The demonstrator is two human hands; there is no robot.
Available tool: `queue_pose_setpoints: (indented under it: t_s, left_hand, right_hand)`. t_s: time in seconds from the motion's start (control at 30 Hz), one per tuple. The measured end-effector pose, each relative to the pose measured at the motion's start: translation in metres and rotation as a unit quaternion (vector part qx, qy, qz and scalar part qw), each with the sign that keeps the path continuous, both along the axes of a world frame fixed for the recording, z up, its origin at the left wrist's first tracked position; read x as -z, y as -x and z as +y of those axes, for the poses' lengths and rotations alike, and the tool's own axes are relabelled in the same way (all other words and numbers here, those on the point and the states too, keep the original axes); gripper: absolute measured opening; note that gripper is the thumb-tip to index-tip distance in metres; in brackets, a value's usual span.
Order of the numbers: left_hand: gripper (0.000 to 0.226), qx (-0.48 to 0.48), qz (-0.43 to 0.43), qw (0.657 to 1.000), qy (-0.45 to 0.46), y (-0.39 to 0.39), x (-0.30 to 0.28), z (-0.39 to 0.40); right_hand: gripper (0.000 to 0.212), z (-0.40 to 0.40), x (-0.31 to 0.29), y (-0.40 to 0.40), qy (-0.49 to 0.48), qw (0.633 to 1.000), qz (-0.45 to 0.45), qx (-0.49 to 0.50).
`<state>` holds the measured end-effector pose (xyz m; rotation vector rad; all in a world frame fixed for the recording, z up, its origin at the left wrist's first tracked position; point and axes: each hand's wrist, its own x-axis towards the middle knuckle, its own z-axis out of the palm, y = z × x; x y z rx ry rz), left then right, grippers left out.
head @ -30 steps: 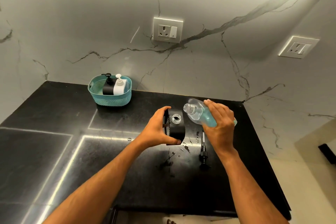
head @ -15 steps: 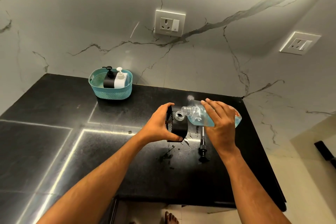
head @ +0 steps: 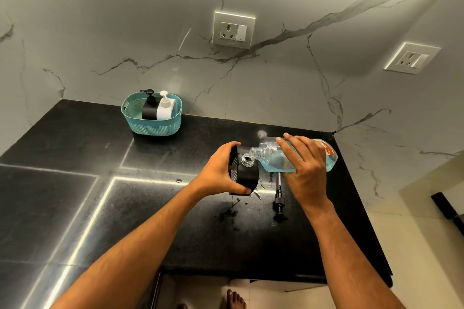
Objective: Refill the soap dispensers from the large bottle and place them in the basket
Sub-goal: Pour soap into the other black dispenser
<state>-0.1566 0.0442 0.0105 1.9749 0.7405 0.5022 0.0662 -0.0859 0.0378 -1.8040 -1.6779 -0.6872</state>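
The black soap dispenser (head: pixel 244 174) is gripped by the left hand (head: pixel 221 170) on the black countertop (head: pixel 150 208), right of the teal basket (head: pixel 152 114). The large clear bottle (head: pixel 281 155) is clasped, tipped, by the right hand (head: pixel 305 168), its neck at the dispenser's opening. The removed pump (head: pixel 279 198) lies beside the dispenser.

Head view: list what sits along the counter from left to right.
teal basket → left hand → black dispenser → pump head lying loose → right hand tipping the large bottle
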Motion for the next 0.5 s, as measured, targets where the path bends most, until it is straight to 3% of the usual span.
queue_pose_setpoints:
  t_s: [0.5]
  left_hand:
    - [0.121,0.005,0.001,1.000,0.006,-0.0016,-0.0003,-0.0019]
  right_hand:
    - [0.078,-0.0005,-0.0019,-0.0040,-0.003,1.000,-0.024,-0.007]
